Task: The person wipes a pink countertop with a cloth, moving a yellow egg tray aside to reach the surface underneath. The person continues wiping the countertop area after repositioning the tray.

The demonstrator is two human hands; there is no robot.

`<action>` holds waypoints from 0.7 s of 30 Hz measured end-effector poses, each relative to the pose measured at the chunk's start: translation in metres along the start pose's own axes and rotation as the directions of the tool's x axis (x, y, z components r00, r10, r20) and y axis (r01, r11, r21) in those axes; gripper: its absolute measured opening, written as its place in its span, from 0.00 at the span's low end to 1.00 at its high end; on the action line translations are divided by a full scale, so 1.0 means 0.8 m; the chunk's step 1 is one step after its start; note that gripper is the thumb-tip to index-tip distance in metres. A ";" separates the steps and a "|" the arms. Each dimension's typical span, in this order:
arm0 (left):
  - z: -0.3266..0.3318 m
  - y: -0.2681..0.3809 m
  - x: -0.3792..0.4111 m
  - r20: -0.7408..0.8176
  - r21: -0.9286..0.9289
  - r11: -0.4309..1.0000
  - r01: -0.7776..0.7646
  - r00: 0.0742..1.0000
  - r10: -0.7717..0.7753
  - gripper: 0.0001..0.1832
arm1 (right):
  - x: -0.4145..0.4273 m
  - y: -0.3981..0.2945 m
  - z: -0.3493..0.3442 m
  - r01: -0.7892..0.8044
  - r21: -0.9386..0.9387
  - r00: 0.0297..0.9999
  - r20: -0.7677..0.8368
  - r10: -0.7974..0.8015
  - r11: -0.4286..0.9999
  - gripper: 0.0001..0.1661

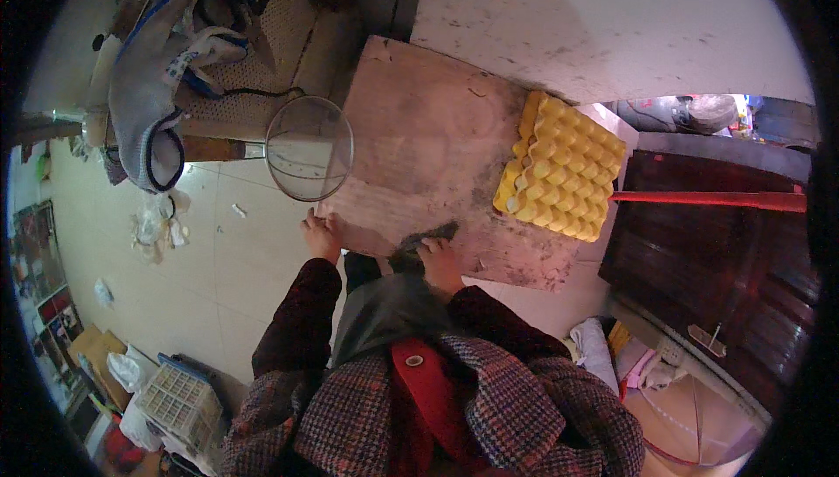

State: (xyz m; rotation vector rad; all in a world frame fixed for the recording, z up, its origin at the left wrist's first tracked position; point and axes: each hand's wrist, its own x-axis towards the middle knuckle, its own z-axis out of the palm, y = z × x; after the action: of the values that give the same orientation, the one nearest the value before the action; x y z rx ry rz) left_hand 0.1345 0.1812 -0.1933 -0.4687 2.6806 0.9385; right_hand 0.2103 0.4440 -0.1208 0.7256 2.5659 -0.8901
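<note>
A worn wooden board (419,143) lies before me. My left hand (322,233) touches its near left corner with the fingers bent over the edge; whether it grips the board I cannot tell. My right hand (440,264) is at the near edge, on a dark cloth-like item (413,244) that rests partly on the board; its fingers are bent and partly hidden. A stack of yellow egg trays (564,166) sits on the board's right side. A round wire-rimmed strainer (309,149) reaches over the board's left edge.
Gloves or cloths (141,110) hang at the upper left. A white slab (590,25) borders the board's far side. On the right are a red pole (714,200) and a dark wooden door (714,254). A plastic crate (180,398) stands at the lower left, and litter (157,225) lies on the tiled floor.
</note>
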 end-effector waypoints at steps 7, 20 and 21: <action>-0.006 0.008 0.000 -0.041 0.072 0.989 -0.127 0.991 0.130 0.32 | 0.246 -0.017 -0.147 0.220 -0.571 0.919 -0.151 -0.365 0.791 0.13; 0.005 -0.014 0.008 -0.032 0.053 0.990 -0.129 0.991 0.130 0.31 | -0.007 0.025 -0.025 0.431 -0.437 0.901 0.155 -0.406 0.789 0.22; 0.001 -0.011 0.007 -0.044 0.045 0.992 -0.118 0.992 0.120 0.31 | 0.018 0.011 -0.050 0.416 -0.523 0.890 0.064 -0.452 0.744 0.21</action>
State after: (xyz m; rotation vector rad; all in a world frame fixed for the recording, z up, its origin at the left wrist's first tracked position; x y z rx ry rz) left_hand 0.1327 0.1741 -0.2012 -0.3286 2.7916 0.9116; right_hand 0.1977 0.4807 -0.1013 -0.0177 2.8926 -0.2225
